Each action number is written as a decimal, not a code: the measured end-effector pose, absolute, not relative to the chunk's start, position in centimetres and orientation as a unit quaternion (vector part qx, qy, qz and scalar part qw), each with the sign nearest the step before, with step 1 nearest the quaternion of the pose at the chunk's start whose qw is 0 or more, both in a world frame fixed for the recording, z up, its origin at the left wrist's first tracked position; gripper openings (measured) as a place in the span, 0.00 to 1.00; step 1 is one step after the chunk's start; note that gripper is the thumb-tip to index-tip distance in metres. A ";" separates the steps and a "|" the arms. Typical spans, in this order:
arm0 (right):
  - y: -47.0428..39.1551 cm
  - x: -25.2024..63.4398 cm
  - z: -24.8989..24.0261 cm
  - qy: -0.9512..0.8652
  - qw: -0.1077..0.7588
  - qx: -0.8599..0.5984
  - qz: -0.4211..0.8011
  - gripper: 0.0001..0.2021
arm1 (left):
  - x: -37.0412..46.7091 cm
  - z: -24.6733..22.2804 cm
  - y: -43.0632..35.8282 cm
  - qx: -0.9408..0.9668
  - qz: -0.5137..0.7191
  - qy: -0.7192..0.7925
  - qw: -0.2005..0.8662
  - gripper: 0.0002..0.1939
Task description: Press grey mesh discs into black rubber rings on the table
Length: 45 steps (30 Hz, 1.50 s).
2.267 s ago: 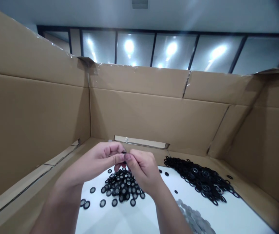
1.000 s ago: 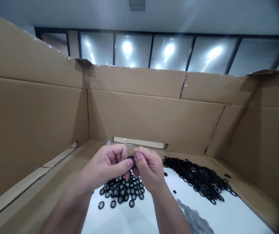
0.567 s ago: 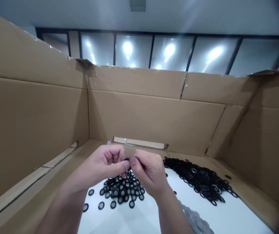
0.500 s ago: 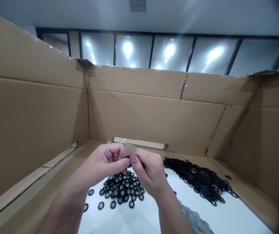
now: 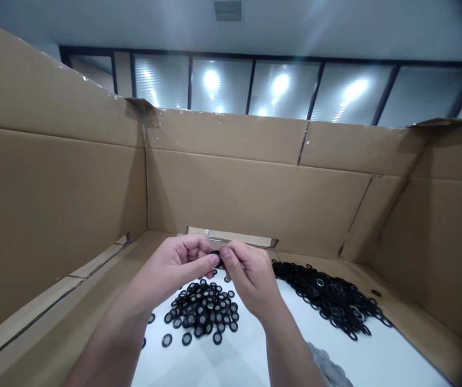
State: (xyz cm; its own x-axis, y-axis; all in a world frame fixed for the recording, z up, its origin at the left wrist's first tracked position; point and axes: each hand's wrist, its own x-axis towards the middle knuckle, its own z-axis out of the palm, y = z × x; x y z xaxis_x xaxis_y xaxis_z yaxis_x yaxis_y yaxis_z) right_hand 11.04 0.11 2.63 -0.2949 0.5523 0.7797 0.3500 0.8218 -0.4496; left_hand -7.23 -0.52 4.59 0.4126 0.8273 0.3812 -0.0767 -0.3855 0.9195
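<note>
Between the thumbs and fingers of both hands is a small black ring (image 5: 216,253), partly hidden by the fingertips. My left hand (image 5: 184,262) pinches it from the left, my right hand (image 5: 250,271) from the right. Whether a grey disc sits inside this ring I cannot tell. Below the hands, on a white surface (image 5: 206,365), lies a pile of black rings with grey discs in them (image 5: 200,312). A heap of plain black rings (image 5: 331,295) spreads to the right. Near my right forearm are loose grey discs (image 5: 329,368), partly covered by the arm.
High cardboard walls (image 5: 231,199) enclose the white surface at the left, back and right. One single black ring (image 5: 376,293) lies on the cardboard right of the heap. A slot (image 5: 239,238) is cut low in the back wall.
Both hands have risen slightly with the black ring, and my right hand has shifted a little to the right. The piles look the same.
</note>
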 end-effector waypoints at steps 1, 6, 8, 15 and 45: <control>0.1 11.0 2.6 -0.796 0.527 -0.281 0.097 0.17 | -7.3 4.6 -0.5 0.688 0.463 0.269 0.489 0.12; 0.2 10.8 2.6 -0.788 0.545 -0.272 0.095 0.16 | -7.5 4.3 -0.2 0.683 0.453 0.262 0.510 0.13; 0.1 10.7 2.6 -0.787 0.548 -0.266 0.095 0.15 | -7.5 4.2 -0.1 0.682 0.457 0.269 0.503 0.13; -0.2 10.7 2.4 -0.794 0.547 -0.249 0.093 0.15 | -7.6 4.2 0.0 0.694 0.445 0.279 0.493 0.14; 1.3 10.9 1.9 -0.741 0.549 -0.267 0.281 0.24 | -7.2 4.3 0.0 0.677 0.458 0.290 0.497 0.11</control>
State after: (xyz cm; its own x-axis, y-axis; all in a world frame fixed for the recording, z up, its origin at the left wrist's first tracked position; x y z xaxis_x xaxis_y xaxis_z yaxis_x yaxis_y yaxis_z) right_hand 10.94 1.27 1.86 -0.2551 0.7044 0.6623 0.0870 0.6989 -0.7099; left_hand -7.23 -0.02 4.30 0.4129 0.8481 0.3322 -0.0630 -0.3373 0.9393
